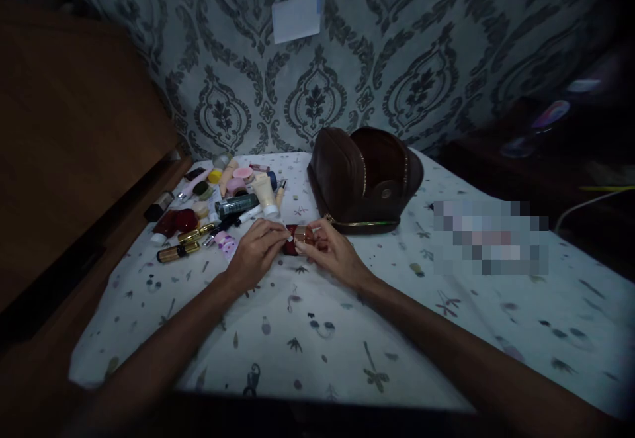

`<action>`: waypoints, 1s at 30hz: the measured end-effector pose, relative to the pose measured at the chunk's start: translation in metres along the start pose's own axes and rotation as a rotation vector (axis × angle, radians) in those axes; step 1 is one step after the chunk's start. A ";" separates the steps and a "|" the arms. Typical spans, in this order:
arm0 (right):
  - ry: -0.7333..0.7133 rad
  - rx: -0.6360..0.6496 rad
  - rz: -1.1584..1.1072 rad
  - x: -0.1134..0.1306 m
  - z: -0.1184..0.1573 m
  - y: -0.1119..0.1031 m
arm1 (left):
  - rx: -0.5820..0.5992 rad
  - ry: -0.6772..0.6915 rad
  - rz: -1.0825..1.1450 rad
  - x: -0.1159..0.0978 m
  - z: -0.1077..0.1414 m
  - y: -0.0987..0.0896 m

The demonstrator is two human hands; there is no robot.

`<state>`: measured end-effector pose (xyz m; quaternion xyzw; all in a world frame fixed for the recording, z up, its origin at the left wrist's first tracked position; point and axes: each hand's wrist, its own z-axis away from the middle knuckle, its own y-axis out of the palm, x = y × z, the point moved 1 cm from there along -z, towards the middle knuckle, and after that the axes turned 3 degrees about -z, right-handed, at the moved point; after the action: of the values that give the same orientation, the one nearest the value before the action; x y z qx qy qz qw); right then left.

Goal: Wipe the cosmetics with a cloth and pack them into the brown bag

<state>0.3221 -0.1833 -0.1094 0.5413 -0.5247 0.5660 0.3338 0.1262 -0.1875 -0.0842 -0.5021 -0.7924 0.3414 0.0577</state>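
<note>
Low over the cloth, both hands meet at a small dark red cosmetic bottle [290,247] with a shiny copper-coloured cap [303,235], lying on its side. My left hand [255,253] has its fingers closed at the red end, hiding part of it. Around the cap, the thumb and fingers of my right hand [337,253] are curled. Just behind the right hand stands a brown leather toiletry bag [337,163], its zipped top open. Left of the bottle lie a cream tube [262,193], a dark green bottle [237,206] and a purple-patterned tube [227,243].
More cosmetics crowd the back left, among them gold tubes [177,253], a round red container [186,219] and a pink jar [243,173]. A patterned white cloth [297,339] covers the table. Wooden furniture [74,114] borders the left; a blurred-out item [491,237] lies right.
</note>
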 end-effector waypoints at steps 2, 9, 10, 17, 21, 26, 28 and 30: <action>-0.005 -0.035 0.001 -0.001 -0.001 0.000 | 0.003 -0.005 0.016 0.000 0.000 0.000; -0.093 0.045 -0.052 0.000 0.001 -0.002 | -0.009 -0.052 0.018 0.003 0.003 0.003; -0.105 0.068 -0.065 0.000 0.001 -0.002 | -0.009 -0.059 0.013 0.003 0.003 0.003; -0.088 -0.010 0.083 -0.001 -0.001 -0.002 | -0.015 -0.019 -0.030 0.000 0.001 0.002; -0.042 -0.031 0.064 0.000 0.001 -0.003 | 0.001 -0.002 -0.020 -0.004 0.000 0.002; 0.012 -0.006 0.082 0.003 0.002 -0.003 | 0.031 -0.011 -0.003 -0.007 0.000 0.002; 0.010 -0.017 0.102 0.004 0.002 -0.003 | 0.038 -0.012 -0.012 -0.008 -0.001 0.001; 0.014 -0.025 0.100 0.006 0.002 -0.002 | 0.035 0.003 -0.029 -0.008 -0.001 0.001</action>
<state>0.3235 -0.1856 -0.1037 0.5063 -0.5555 0.5792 0.3155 0.1314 -0.1936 -0.0815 -0.4901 -0.7934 0.3536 0.0726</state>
